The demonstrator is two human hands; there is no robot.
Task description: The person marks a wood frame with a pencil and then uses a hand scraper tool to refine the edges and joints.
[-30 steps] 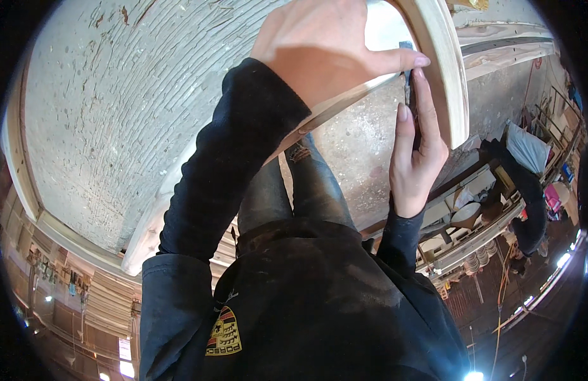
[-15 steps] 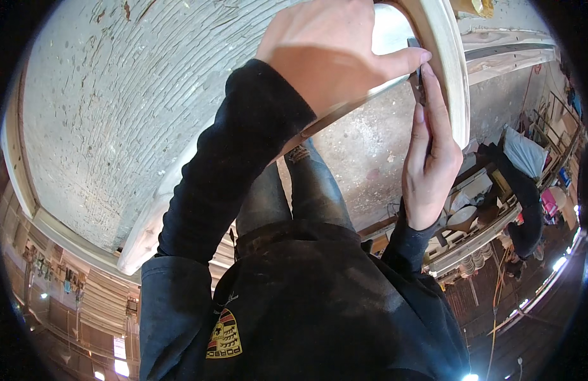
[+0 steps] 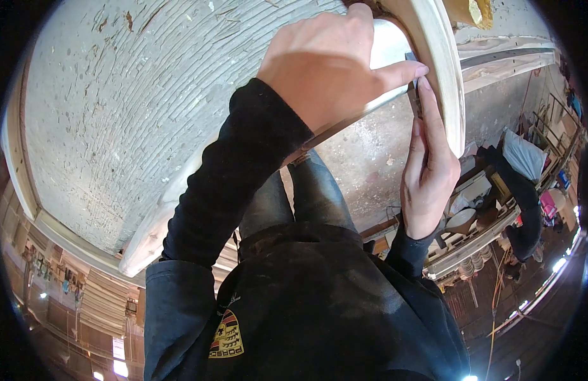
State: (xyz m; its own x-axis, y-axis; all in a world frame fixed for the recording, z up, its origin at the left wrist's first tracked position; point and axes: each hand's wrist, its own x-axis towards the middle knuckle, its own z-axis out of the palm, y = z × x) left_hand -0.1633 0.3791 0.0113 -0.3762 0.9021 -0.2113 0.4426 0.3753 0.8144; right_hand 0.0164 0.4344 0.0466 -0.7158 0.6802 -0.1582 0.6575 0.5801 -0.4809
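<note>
A thin, dark flat strip [image 3: 415,95] lies against the inner side of a curved pale wooden piece [image 3: 455,95]. My right hand [image 3: 431,166] is closed on this strip, with index finger and thumb stretched along it. From the left, my left hand [image 3: 325,66] reaches over with its thumb pressed on the strip's far end, close to my right fingertip. The other left fingers curl out of sight at the top. Whether the strip is a scraper or an abrasive piece cannot be made out.
A large board with cracked whitish paint [image 3: 116,120] fills the left side, with a wooden rail [image 3: 72,241] along its edge. Concrete floor [image 3: 363,159] shows below the wood. Another person [image 3: 525,213] bends beside a cluttered bench at the right. An orange cord [image 3: 494,308] hangs there.
Both hands and the strip have shifted slightly toward my body along the curved wood. The end of the wooden piece also appears slightly lower in view. The grip looks the same.
</note>
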